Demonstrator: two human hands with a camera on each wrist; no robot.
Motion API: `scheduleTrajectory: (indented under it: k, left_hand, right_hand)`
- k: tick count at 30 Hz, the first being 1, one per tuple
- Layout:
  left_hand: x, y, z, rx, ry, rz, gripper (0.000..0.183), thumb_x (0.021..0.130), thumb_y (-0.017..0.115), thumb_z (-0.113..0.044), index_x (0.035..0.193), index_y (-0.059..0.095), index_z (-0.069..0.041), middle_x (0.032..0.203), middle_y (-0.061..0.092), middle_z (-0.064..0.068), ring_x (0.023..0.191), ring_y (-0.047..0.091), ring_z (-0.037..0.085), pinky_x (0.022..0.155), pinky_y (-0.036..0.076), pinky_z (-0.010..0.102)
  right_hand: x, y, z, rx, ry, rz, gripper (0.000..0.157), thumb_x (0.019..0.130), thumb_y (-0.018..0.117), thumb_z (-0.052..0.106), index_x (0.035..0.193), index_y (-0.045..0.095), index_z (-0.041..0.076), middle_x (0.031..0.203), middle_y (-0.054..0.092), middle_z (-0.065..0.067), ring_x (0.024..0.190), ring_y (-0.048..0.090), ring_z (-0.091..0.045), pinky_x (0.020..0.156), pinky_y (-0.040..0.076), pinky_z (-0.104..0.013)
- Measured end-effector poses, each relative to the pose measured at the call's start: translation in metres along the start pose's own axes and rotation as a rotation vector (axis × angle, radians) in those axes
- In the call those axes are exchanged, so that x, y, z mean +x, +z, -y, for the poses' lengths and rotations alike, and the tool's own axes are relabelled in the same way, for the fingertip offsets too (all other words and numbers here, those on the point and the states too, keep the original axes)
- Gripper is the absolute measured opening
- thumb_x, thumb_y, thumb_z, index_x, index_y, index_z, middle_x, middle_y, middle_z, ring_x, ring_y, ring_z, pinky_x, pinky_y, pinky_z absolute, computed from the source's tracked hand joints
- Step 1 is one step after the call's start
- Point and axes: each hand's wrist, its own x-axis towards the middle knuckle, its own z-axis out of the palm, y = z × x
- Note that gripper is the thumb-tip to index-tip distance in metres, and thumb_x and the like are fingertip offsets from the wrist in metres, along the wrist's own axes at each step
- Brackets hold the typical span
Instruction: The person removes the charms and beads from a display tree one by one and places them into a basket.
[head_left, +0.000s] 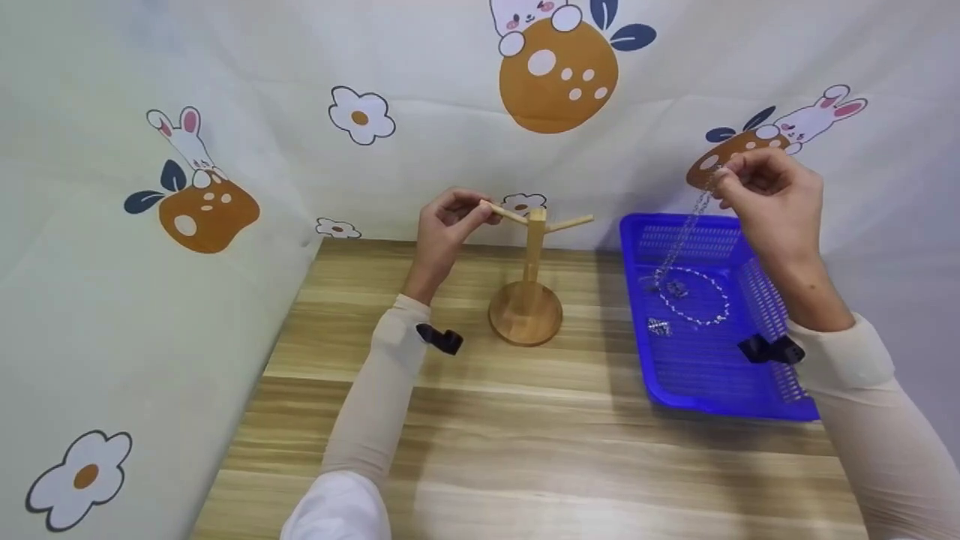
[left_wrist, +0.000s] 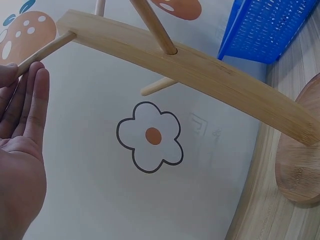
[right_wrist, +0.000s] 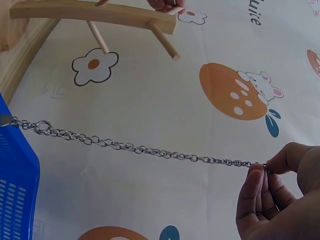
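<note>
A wooden stand (head_left: 534,255) with a round base and several pegs stands upright on the table. My left hand (head_left: 450,232) pinches the tip of its upper left peg (left_wrist: 50,47) between thumb and fingers. My right hand (head_left: 784,210) is raised above the basket and pinches the end of a silver chain necklace (right_wrist: 150,152), which hangs down in a doubled strand. In the head view the chain's lower end reaches into the blue basket (head_left: 645,360), over a beaded bracelet (head_left: 705,321) lying there.
Inside the basket lie a small silvery piece (head_left: 659,326) and another small dark silvery piece (head_left: 677,289). Behind the wood-grain table (head_left: 465,435) hangs a pale printed cloth (head_left: 420,60), and the same cloth borders the left side.
</note>
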Motion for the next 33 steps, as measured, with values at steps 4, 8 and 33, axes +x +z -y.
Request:
scheduleTrajectory:
  k: [4,8,33]
  left_hand:
    - [0.0,0.0,0.0,0.001,0.006,-0.001,0.01,0.1,0.072,-0.001,0.11,0.073,0.0,0.102,0.078,0.007,0.09,0.078,0.019,0.09,0.069,0.037]
    - [0.001,0.0,0.0,-0.006,0.008,0.001,0.01,0.1,0.071,0.0,0.11,0.073,0.0,0.102,0.078,0.007,0.09,0.078,0.019,0.089,0.069,0.037]
    - [0.0,0.001,-0.001,-0.002,0.011,-0.002,0.01,0.101,0.07,0.002,0.11,0.071,0.005,0.102,0.079,0.008,0.091,0.078,0.02,0.089,0.069,0.037]
  right_hand:
    - [0.002,-0.007,0.0,-0.04,0.002,-0.001,0.004,0.095,0.071,-0.001,0.096,0.075,0.002,0.081,0.07,0.003,0.067,0.065,-0.01,0.062,0.06,-0.015]
    - [0.002,-0.015,0.001,-0.044,0.025,-0.006,0.003,0.094,0.072,0.0,0.096,0.075,0.0,0.081,0.071,0.003,0.067,0.066,-0.009,0.062,0.06,-0.014]
    - [-0.013,-0.059,-0.004,-0.283,0.054,-0.033,0.004,0.097,0.072,0.007,0.097,0.075,0.009,0.079,0.069,0.013,0.07,0.064,-0.004,0.068,0.056,-0.008]
